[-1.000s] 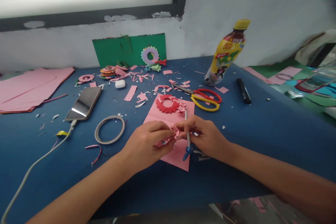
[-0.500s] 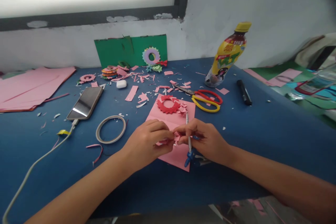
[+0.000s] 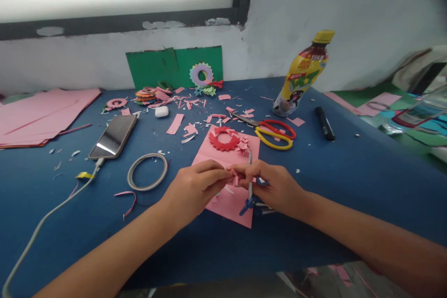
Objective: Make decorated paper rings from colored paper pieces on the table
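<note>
My left hand (image 3: 200, 184) and my right hand (image 3: 270, 181) meet above a pink sheet of paper (image 3: 240, 209). Between their fingertips is a small folded piece of pink paper (image 3: 235, 178); fingers hide part of it. My right hand also holds what looks like a drawing compass (image 3: 248, 204), with its blue end pointing towards me and its silver leg away. Just beyond my hands, a red toothed paper ring (image 3: 223, 145) lies on the sheet. Small folded pink pieces (image 3: 243, 145) sit at its right side.
Scissors (image 3: 275, 135), a marker (image 3: 324, 123) and a tilted bottle (image 3: 302, 74) are on the right. On the left are a tape roll (image 3: 130, 178), a phone (image 3: 113, 137) on a cable, and pink sheets (image 3: 42, 116). Paper scraps litter the blue table (image 3: 209, 260).
My fingertips have shifted slightly up and away with the folded pink paper. The blue end of the compass has swung a little to the left.
</note>
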The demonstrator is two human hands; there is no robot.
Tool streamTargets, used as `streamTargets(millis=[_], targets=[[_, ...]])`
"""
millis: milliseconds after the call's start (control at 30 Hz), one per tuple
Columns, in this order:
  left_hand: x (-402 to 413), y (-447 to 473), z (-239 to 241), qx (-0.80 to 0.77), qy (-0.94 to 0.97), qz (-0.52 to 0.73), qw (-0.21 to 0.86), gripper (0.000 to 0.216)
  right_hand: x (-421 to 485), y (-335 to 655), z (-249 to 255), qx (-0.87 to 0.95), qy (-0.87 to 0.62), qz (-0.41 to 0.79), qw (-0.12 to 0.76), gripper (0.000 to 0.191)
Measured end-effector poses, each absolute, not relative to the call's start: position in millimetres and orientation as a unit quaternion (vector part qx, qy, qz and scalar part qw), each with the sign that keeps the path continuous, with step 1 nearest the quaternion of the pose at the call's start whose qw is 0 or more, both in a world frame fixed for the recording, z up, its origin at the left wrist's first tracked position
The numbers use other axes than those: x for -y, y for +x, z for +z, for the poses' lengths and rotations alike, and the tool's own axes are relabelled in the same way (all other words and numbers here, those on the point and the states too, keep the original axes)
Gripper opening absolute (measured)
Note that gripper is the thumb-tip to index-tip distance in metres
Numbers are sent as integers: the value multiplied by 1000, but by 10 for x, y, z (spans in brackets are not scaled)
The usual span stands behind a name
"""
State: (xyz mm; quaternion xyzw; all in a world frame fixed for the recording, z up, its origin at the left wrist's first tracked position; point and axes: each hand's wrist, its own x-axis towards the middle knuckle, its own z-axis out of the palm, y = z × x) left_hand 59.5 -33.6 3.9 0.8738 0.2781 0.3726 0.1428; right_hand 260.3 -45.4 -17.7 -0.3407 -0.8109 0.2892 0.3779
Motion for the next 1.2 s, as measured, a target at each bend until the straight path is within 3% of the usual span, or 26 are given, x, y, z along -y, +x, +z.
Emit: streamTargets(millis=[900,1200], targets=[[389,566,17,-282,902,322,54,19,478,2568,-142,819,-325,239,408,20],[384,607,57,-290,871,379,117,9,488,2567,-134,775,-327,331,427,19]])
